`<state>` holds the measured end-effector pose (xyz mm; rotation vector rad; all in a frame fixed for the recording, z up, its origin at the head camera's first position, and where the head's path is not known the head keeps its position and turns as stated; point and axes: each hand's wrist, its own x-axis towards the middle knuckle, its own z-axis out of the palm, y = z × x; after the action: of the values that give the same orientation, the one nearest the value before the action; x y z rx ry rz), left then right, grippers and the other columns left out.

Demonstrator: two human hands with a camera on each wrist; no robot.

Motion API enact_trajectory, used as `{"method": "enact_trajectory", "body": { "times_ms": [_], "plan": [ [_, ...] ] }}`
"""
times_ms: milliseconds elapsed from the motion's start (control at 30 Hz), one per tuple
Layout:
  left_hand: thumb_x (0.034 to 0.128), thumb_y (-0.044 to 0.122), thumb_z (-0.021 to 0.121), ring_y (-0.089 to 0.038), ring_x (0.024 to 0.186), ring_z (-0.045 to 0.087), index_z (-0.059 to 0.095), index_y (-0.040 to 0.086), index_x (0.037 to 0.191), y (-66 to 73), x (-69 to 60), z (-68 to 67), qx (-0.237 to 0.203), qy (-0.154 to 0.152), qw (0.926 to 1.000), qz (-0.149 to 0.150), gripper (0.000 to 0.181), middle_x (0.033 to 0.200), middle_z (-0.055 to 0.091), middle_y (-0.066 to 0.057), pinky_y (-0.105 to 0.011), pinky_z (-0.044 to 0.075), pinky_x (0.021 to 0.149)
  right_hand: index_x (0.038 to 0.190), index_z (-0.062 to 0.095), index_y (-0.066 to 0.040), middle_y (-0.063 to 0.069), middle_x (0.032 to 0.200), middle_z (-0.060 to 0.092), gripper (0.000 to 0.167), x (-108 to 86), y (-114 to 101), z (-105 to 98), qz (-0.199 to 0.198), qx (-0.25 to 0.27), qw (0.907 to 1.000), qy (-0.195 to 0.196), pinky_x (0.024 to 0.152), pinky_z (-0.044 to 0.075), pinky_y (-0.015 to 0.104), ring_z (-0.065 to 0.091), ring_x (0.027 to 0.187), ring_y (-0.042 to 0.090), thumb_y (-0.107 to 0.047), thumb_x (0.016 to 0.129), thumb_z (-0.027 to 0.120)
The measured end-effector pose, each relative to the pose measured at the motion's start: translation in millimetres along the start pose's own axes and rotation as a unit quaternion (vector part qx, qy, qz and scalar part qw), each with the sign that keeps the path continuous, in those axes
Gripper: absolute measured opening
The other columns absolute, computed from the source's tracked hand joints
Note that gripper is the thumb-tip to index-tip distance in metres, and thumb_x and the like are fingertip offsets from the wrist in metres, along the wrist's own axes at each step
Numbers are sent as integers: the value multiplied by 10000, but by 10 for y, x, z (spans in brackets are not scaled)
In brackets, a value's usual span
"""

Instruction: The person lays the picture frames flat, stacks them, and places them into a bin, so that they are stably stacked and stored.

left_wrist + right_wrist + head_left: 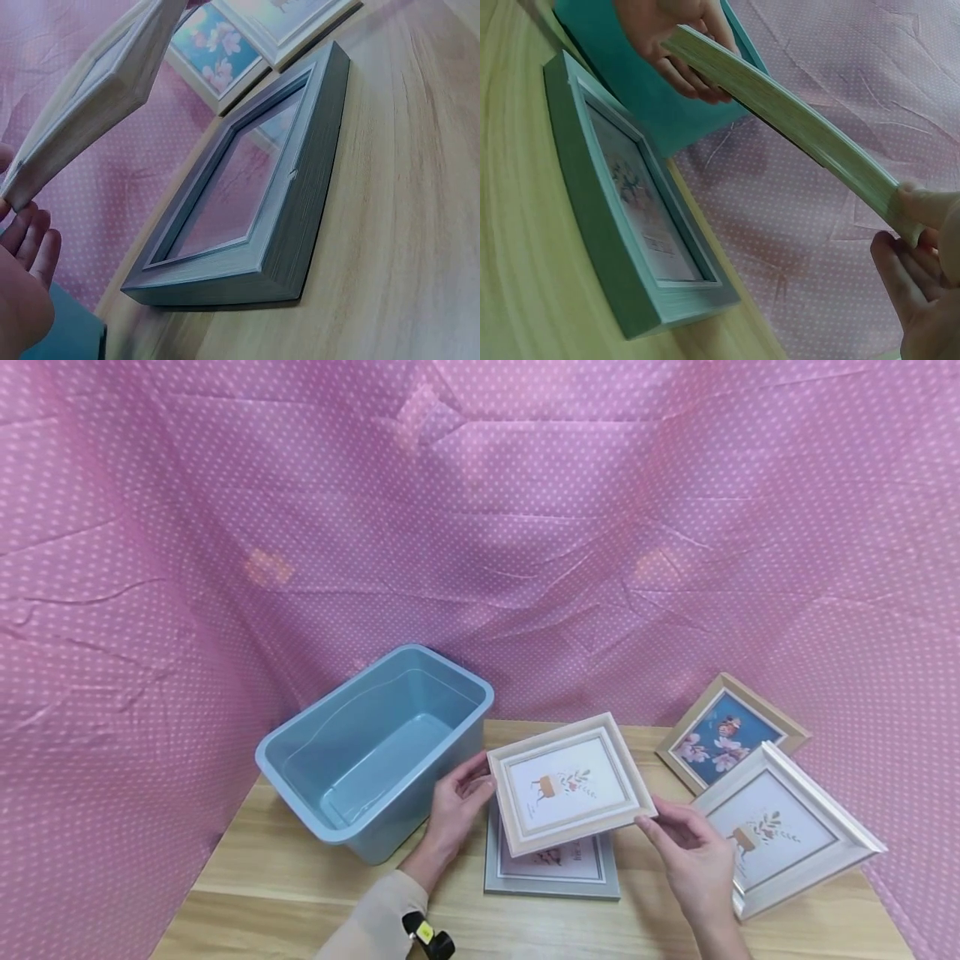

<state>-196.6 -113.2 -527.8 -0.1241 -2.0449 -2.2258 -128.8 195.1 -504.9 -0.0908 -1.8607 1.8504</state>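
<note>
A cream picture frame (558, 845) with a small drawing of a deer-like figure and leaves is held up in the air, tilted, by both hands. My left hand (456, 806) grips its left edge, fingers underneath. At the lower right corner my right hand (693, 852) pinches it between thumb and fingers. Below, apart from it, a grey picture frame (551, 887) lies on the wooden table; the raised frame partly hides it in the head view. The left wrist view shows this grey frame (300, 225) face up, its glass reflecting.
A blue-grey plastic tub (375, 806) stands at the left, with nothing visible inside. At the right, a silvery-white frame (817, 877) overlaps a light wood frame (682, 768) with a blossom picture. Pink dotted cloth (525, 568) hangs behind the table (247, 877).
</note>
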Motion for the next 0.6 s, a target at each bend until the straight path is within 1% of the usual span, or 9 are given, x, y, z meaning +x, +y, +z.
{"method": "enact_trajectory", "body": {
  "times_ms": [100,233,300,367,467,533,600],
  "plan": [
    [973,-31,702,-475,1338,633,496,-110,1526,0,0,-2,114,-139,9998,105,596,1474,607,-341,-182,544,1090,1082,726,178,-77,994,792,315,-42,2,8,134,-202,9997,22,837,638,181,781,903,18,235,785,811],
    [979,-26,693,-493,1337,622,470,-110,1547,4,12,-18,304,-307,9988,211,615,1483,598,-336,-175,534,1085,1124,751,124,-107,1010,787,308,-113,-2,10,334,-493,9982,-5,859,629,159,769,955,0,161,828,830],
    [985,-19,690,-502,1328,623,463,-117,1547,-1,21,-34,424,-396,9979,290,614,1483,596,-339,-205,543,1095,1133,759,105,-134,1023,785,303,-153,5,11,397,-619,9973,-2,870,616,134,759,977,-21,132,841,837],
    [984,-22,686,-509,1322,622,458,-122,1549,-2,31,-48,560,-474,9967,341,617,1480,596,-340,-271,554,1123,1133,762,102,-153,1026,781,302,-189,25,16,407,-656,9970,39,878,600,106,750,985,-40,120,842,842],
    [985,-31,671,-528,1318,613,455,-139,1541,-12,47,-63,696,-571,9949,452,607,1478,588,-357,-430,550,1164,1127,755,119,-144,1023,783,305,-239,42,33,462,-533,9974,125,873,594,95,750,981,-44,132,835,841],
    [986,-24,665,-517,1322,615,450,-134,1547,-12,59,-69,820,-607,9939,422,611,1486,587,-348,-500,534,1174,1128,751,127,-136,1014,794,310,-270,47,49,551,-418,9974,188,870,598,103,757,973,-38,142,831,838],
    [992,-15,663,-514,1323,614,445,-141,1546,-13,66,-74,909,-633,9931,380,609,1490,583,-349,-544,523,1176,1130,750,129,-147,1007,805,309,-300,52,64,667,-359,9968,253,864,603,108,762,969,-40,140,834,837]
  ]
}}
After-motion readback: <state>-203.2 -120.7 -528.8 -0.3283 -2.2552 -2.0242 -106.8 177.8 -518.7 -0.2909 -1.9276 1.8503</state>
